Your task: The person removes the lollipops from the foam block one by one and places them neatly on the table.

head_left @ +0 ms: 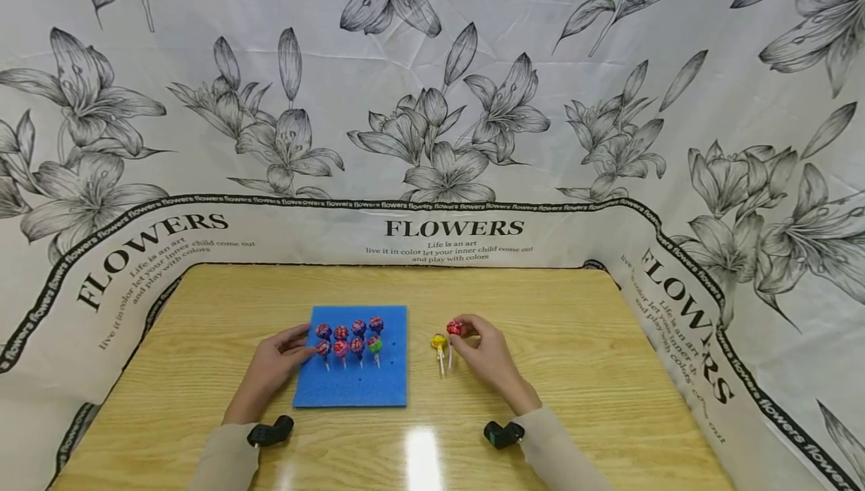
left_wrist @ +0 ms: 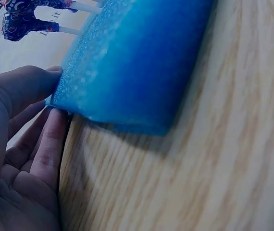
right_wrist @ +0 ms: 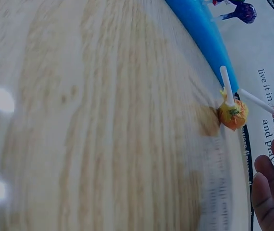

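Observation:
My left hand holds the left edge of a blue foam board, thumb against its upper face and fingers at its side. Several wrapped lollipops stand in the board in two rows, among them a pink one and a green one. To the right of the board, my right hand pinches a red lollipop by its wrapped head, its white stick hanging down. A yellow lollipop lies on the table just left of that hand. Part of the right hand falls outside the right wrist view.
Everything lies on a light wood-grain table. White cloth printed with flowers and lettering surrounds its back and sides. Small holes show in the board in front of and beside the lollipops. A black camera mount sits at each wrist.

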Demonstrator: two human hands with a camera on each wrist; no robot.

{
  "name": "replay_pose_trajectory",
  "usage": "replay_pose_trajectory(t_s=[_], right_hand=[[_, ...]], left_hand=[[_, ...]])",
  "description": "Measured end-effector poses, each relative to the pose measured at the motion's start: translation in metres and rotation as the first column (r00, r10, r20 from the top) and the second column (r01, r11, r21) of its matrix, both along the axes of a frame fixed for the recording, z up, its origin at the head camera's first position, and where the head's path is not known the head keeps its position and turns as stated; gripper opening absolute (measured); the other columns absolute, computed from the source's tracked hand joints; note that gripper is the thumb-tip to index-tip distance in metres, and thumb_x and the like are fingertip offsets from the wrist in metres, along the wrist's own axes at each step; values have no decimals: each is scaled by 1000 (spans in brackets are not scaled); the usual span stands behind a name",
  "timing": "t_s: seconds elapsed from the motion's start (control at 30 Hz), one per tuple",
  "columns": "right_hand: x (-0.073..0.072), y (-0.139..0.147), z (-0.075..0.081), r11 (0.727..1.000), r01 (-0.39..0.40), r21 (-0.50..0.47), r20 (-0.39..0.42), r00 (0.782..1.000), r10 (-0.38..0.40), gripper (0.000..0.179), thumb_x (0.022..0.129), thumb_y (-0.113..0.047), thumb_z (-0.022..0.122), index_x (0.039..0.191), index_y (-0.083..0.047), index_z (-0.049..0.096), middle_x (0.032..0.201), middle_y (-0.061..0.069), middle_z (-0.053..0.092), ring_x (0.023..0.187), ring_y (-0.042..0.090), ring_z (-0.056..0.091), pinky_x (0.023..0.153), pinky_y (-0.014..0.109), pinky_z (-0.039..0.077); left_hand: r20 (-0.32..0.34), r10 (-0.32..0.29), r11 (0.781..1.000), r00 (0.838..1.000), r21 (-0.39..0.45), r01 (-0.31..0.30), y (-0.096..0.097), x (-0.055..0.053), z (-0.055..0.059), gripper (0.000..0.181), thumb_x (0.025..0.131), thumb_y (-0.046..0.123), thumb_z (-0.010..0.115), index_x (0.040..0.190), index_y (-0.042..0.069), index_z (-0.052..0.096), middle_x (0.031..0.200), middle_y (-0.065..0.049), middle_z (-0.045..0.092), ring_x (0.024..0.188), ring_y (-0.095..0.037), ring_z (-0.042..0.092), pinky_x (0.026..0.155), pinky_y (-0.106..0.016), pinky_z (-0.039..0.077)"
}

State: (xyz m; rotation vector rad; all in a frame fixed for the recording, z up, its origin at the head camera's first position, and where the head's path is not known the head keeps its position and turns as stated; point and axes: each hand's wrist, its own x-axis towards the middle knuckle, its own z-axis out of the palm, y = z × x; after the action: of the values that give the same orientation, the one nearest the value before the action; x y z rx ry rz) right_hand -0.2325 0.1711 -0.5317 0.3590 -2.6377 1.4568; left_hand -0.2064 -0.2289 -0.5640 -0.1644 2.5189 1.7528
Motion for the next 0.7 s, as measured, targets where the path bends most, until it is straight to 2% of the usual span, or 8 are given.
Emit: replay_pose_trajectory(t_s=[0.2,0.3,0.5,0.7], right_hand=[[-1,7,-9,999,-5,45,-7,1000,5,25,95,-16,75,118,-10,70,99,3,70,94,16,66,78,26,58],[-2,7,-12,998,-3,67,16,1000,2,25,94,-16,77,118,-12,71,97,0,69,88,13,65,76,25,56],[-3,6,-15,993,-34,116,60,998,27,23,94,-15,76,116,-13,71,92,0,68,77,10,60,69,23,51],[-4,5,-14,992,-34,122,80,997,25,22,94,-15,76,115,-13,72,93,0,68,75,9,59,68,23,50]], left_hand=[[-9,1,1000,1000,-21,-1,0,-1,-2,60,96,21,75,150,6,54,142,-22,60,129,-36,61,101,-38,55],[-22,-1,1000,1000,-31,0,0,-1,-2,59,96,19,75,149,4,54,139,-23,62,127,-35,62,99,-37,56],[-36,-2,1000,999,-15,2,0,0,-1,58,96,15,74,149,3,54,134,-23,65,124,-34,64,94,-30,57],[-43,-7,1000,999,8,7,2,0,0,57,96,12,74,148,1,54,134,-24,64,123,-34,64,93,-26,57]])
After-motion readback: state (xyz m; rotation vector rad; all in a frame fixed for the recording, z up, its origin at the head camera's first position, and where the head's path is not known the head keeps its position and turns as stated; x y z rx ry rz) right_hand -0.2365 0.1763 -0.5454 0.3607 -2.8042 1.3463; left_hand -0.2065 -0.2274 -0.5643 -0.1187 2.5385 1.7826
